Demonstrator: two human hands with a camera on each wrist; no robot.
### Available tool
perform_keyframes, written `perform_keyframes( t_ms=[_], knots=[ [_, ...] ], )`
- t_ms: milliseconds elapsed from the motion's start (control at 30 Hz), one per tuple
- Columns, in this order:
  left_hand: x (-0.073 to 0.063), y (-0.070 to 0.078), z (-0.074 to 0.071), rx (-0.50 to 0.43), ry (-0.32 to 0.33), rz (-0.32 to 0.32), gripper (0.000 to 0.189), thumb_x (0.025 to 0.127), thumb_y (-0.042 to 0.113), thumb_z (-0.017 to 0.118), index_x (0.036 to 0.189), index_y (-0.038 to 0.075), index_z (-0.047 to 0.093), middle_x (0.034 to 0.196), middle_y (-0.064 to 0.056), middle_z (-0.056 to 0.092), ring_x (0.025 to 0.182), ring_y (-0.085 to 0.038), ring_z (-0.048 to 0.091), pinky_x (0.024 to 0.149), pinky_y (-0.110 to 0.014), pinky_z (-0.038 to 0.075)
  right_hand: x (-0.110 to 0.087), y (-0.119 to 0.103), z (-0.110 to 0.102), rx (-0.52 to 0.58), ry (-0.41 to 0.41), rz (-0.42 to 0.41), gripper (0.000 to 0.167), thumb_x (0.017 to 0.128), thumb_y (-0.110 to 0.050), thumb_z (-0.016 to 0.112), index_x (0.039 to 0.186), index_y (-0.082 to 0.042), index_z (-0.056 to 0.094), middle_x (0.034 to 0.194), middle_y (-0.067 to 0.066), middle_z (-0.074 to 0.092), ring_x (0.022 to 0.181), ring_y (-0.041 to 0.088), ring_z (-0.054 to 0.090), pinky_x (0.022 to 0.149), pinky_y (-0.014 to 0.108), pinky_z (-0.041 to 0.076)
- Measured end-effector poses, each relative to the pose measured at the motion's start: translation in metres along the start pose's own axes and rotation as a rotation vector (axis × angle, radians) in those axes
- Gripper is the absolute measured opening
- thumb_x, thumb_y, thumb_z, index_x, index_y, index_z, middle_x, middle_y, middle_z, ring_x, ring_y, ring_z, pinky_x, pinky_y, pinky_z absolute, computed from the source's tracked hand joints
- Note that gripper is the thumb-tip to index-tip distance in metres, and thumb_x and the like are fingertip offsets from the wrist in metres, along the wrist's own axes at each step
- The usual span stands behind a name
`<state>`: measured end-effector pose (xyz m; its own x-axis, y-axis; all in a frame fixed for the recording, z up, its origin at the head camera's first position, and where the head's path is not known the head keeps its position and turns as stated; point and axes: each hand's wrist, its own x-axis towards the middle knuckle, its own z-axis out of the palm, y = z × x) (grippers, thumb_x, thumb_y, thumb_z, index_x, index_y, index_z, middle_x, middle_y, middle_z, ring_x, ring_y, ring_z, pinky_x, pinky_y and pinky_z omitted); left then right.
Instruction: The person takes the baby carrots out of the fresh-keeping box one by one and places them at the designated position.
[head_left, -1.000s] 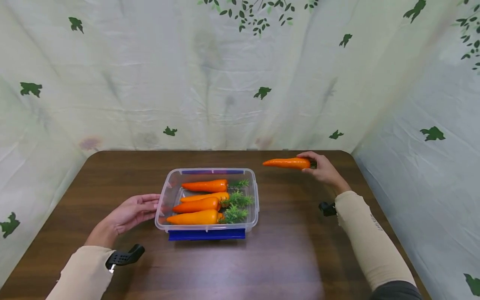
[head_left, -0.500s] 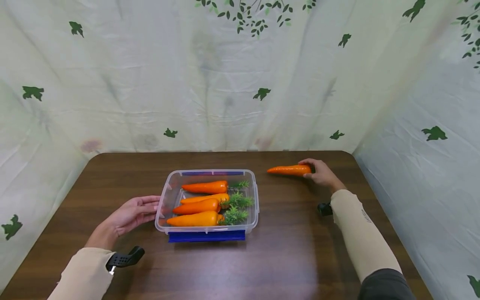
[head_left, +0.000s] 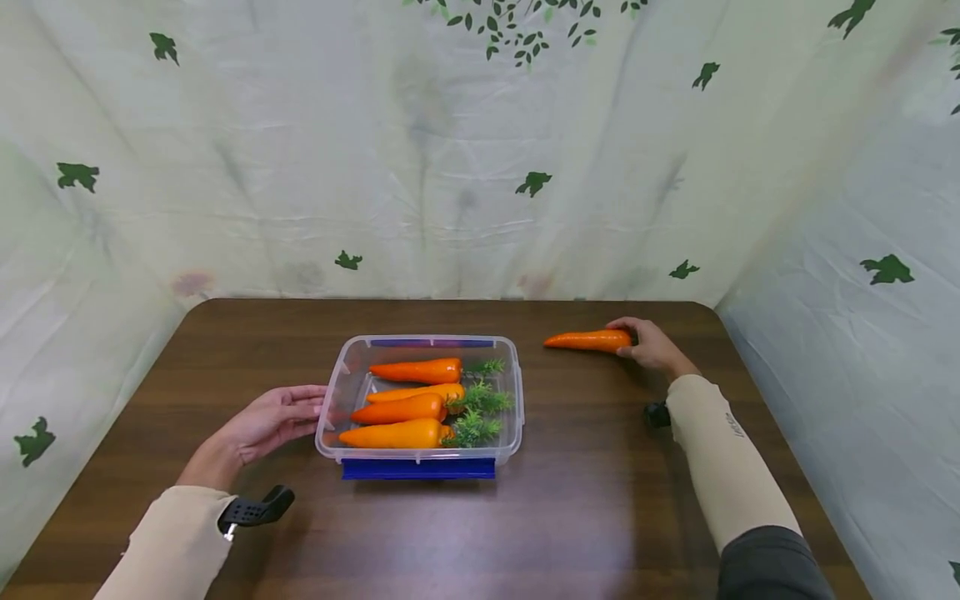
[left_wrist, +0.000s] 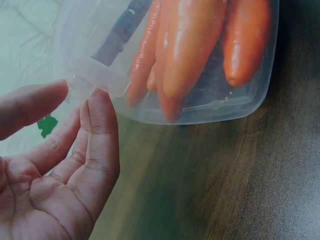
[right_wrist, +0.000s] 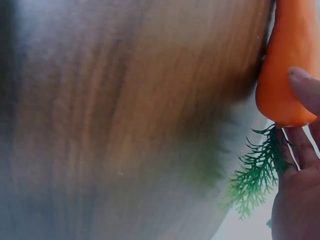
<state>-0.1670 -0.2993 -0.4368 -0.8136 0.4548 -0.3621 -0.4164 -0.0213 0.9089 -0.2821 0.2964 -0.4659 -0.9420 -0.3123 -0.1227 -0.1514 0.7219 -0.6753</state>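
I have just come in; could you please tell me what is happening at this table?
A person's right hand holds a carrot by its thick, leafy end, right of a clear container. Other carrots lie inside it. The left hand touches the container's left side. Whether the held carrot touches the table is unclear.

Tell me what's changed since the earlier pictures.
The right hand has brought its carrot down toward the table and slightly to the right; whether it now touches the tabletop is hard to tell. Nothing new was taken hold of or let go. The left hand stays at the left end of the box, and the carrots inside lie as before.
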Motion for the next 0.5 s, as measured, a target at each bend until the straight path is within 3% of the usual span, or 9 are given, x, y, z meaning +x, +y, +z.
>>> perform_keyframes(
  t_ms=[500],
  knots=[
    [-0.0017,0.0015,0.0011,-0.024,0.019,-0.025,0.031,0.098,0.004,0.053,0.129,0.004,0.053,0.116,-0.002,0.065,0.107,-0.022,0.065,0.092,-0.031,0.051,0.0023,0.006,-0.0032,-0.085,0.066,0.019,0.043,0.086,0.004,0.066,0.128,0.005,0.054,0.13,0.027,0.048,0.116,0.043,0.045,0.105,0.058,0.033]
  ],
)
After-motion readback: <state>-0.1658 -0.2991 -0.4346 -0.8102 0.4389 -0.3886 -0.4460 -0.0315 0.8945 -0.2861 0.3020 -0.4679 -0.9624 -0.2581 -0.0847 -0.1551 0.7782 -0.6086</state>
